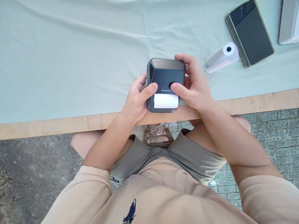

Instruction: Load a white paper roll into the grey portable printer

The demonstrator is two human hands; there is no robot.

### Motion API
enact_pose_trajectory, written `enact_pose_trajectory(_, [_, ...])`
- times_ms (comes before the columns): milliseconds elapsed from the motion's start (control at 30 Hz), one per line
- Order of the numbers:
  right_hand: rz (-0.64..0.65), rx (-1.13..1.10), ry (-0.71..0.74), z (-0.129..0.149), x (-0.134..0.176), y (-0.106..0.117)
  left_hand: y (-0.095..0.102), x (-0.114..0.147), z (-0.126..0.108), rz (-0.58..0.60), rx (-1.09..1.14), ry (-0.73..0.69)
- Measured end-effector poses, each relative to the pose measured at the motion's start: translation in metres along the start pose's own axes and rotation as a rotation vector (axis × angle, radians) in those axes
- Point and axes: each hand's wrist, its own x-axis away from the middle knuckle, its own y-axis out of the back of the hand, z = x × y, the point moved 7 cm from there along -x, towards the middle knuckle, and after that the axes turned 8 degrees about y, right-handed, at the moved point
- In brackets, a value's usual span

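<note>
A dark label printer (pixel 165 79) marked NIIMBOT is held between both hands, over the near edge of the table. White paper (pixel 166 101) shows in the slot at its near end. My left hand (pixel 137 98) grips the left side, thumb on top and the other fingers mostly hidden beneath. On the right side, my right hand (pixel 195 84) is wrapped round the printer, its thumb on the top face near the lettering and the index finger at the far right corner.
A roll of white paper (pixel 217 60) lies right of my right hand, beside a phone-like dark-screened device (pixel 253 34). Part of a white object (pixel 289 23) shows at the far right. A pale green cloth (pixel 70 62) covers the table, whose wooden edge (pixel 58 124) runs before me.
</note>
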Motion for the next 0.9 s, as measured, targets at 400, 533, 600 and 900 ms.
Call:
enact_pose_trajectory(400, [0.152,0.124,0.136,0.021,0.003,-0.009,0.008,-0.002,0.005,-0.024,0.001,-0.021])
enact_pose_trajectory(533, [0.180,0.119,0.122,0.020,0.003,-0.009,0.013,-0.002,0.009,-0.023,-0.081,-0.011])
enact_pose_trajectory(600, [0.186,0.090,0.109,0.020,0.003,-0.009,0.013,-0.002,0.009,-0.022,-0.092,-0.015])
enact_pose_trajectory(900, [0.172,0.114,0.117,0.018,0.003,-0.008,0.011,-0.003,0.008,-0.006,-0.057,-0.014])
